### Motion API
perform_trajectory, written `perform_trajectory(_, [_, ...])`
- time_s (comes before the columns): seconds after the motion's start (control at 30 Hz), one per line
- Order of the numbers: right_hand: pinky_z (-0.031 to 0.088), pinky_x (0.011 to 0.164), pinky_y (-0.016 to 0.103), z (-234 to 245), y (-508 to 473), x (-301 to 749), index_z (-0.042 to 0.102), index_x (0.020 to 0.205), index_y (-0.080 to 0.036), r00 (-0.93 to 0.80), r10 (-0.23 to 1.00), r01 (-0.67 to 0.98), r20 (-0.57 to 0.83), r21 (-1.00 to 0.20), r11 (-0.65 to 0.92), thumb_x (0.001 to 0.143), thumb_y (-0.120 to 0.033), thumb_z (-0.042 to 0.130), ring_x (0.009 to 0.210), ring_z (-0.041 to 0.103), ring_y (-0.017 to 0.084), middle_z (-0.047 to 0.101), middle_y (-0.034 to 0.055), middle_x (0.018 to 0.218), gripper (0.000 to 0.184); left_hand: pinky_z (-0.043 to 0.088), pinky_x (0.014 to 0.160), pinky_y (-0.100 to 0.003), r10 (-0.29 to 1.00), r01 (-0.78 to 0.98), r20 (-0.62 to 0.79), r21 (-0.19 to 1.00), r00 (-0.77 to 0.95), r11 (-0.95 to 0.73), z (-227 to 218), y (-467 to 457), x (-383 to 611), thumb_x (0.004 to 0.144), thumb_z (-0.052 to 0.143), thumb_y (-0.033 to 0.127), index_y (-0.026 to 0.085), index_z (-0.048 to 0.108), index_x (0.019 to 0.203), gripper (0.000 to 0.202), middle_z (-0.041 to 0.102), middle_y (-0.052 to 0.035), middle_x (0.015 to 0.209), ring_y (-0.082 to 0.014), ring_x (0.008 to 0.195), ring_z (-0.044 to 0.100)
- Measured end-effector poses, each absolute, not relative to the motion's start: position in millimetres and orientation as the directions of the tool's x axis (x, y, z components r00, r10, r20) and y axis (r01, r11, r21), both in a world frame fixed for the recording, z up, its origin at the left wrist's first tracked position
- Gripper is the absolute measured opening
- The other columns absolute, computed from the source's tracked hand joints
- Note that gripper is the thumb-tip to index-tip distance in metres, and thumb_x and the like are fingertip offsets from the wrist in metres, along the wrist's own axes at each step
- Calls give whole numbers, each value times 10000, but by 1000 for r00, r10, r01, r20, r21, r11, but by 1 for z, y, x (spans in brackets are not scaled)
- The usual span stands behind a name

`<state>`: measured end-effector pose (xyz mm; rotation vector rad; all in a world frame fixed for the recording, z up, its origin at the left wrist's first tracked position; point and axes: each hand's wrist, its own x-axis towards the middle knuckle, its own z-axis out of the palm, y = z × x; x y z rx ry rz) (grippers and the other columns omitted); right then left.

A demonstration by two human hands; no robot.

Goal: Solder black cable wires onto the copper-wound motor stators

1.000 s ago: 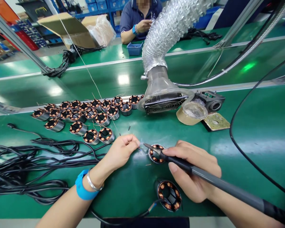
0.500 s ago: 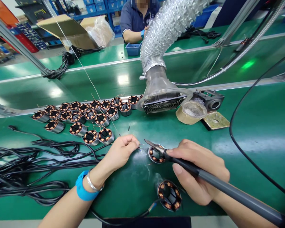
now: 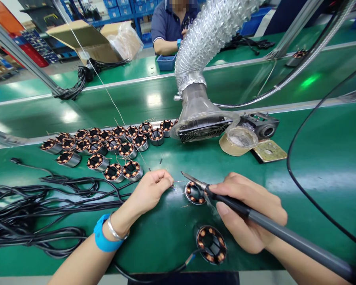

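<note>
Head view: the left hand (image 3: 152, 188) pinches fine wires (image 3: 174, 187); the right hand (image 3: 256, 200) grips a soldering iron (image 3: 280, 231), tip near a copper-wound ring (image 3: 192, 198) on the surface (image 3: 160, 245) between them.

The light is bright and white; the glossy green counter (image 3: 323, 178) throws back pale glare, and the crinkled silver foil duct (image 3: 192, 55) glints. Wide-angle distortion stretches the edges, and the distant blue shelves (image 3: 138, 25) look soft.

The right hand (image 3: 256, 200) grips a black-and-grey soldering iron (image 3: 273, 227) near a copper-wound metal ring (image 3: 192, 199). The left hand (image 3: 152, 189) pinches thin pale wire (image 3: 178, 181).
</note>
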<state>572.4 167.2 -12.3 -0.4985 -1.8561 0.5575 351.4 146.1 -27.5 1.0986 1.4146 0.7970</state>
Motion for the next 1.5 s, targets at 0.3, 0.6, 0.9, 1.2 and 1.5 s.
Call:
perform_trajectory(0.3, [495, 536, 328, -15, 171, 572, 643, 1146, -180, -297, 550, 87, 780, -552, 830, 785, -46, 557, 638, 595, 168, 676, 66, 835, 395, 157, 477, -229, 930, 188, -363, 919, 55, 347, -26, 146, 352, 756, 524, 341, 177, 505, 663, 190, 297, 97, 528, -67, 478, 189])
perform_trajectory(0.6, [486, 530, 262, -35, 178, 559, 631, 1118, -193, -376, 569, 169, 732, -549, 818, 855, -13, 581, 571, 568, 127, 691, 22, 766, 323, 290, 592, -231, 940, 225, -313, 934, 139, 277, -22, 140, 352, 820, 514, 362, 173, 498, 682, 235, 398, 50, 629, -106, 609, 330])
perform_trajectory(0.9, [429, 526, 267, -36, 182, 539, 618, 1018, -173, -490, 387, 96, 781, -393, 915, 827, 16, 542, 539, 492, 136, 627, 15, 652, 279, 331, 631, -243, 925, 294, -263, 939, 275, 179, -16, 129, 348, 942, 457, 448, 183, 489, 745, 333, 440, 38, 676, -125, 652, 391])
perform_trajectory(1.2, [380, 505, 269, -37, 183, 545, 601, 1050, -164, -504, 382, 48, 774, -417, 908, 818, 9, 520, 531, 436, 140, 599, 11, 646, 300, 241, 530, -223, 914, 148, -332, 941, 233, 304, -21, 131, 350, 882, 548, 498, 177, 506, 770, 342, 380, 76, 592, -90, 537, 283])
perform_trajectory(1.5, [525, 626, 260, -41, 181, 544, 589, 1089, -191, -487, 550, 124, 679, -569, 813, 853, -52, 539, 647, 590, 137, 700, 25, 846, 277, 164, 471, -218, 939, 88, -333, 941, 84, 325, -27, 124, 360, 851, 569, 565, 189, 466, 741, 406, 266, 96, 574, -75, 498, 177])
